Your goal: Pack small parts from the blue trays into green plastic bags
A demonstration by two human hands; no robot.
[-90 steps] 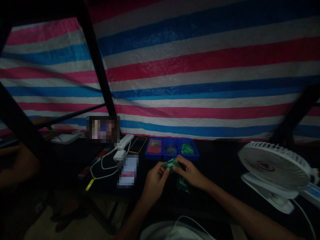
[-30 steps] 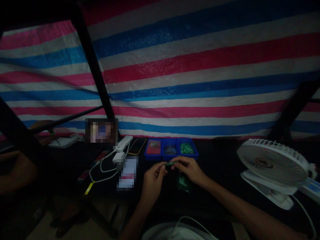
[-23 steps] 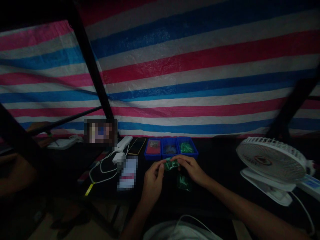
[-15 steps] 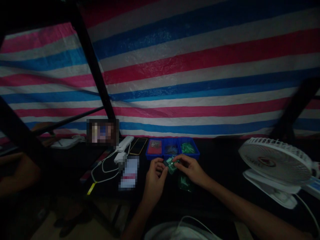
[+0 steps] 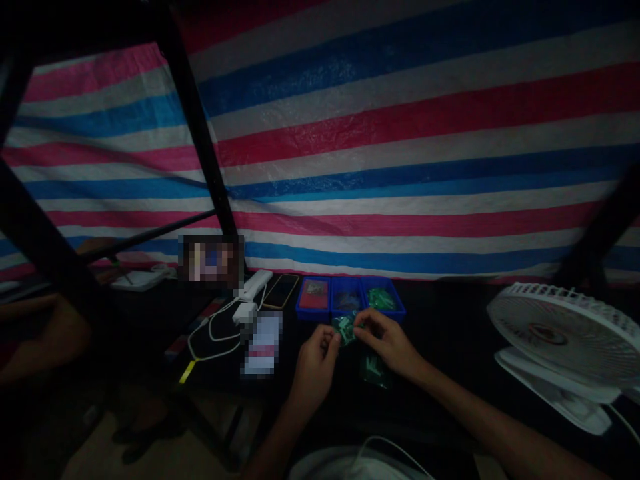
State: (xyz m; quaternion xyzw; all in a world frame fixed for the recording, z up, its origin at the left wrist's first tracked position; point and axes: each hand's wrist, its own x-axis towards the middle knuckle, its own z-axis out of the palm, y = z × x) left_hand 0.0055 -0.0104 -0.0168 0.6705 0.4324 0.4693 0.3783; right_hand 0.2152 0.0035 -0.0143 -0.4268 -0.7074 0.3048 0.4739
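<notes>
In the dim light a small green packet (image 5: 345, 329) is held above the dark table between both of my hands. My left hand (image 5: 315, 363) pinches its left side with curled fingers. My right hand (image 5: 389, 343) pinches its right side. Under my right hand another green packet (image 5: 375, 370) lies on the table. Just behind my hands stands a blue three-part tray (image 5: 350, 300): something red in its left part, dark pieces in the middle, green pieces on the right.
A white table fan (image 5: 565, 347) sits at the right. Left of the tray lie a phone (image 5: 281, 291), a white charger with cables (image 5: 235, 317) and a small box (image 5: 263, 343). Another person's arm (image 5: 45, 337) rests at far left. Black frame bars and a striped tarp stand behind.
Both hands have kept hold of the green packet, turning it between the fingers. The view has shifted slightly, so everything sits a little further right.
</notes>
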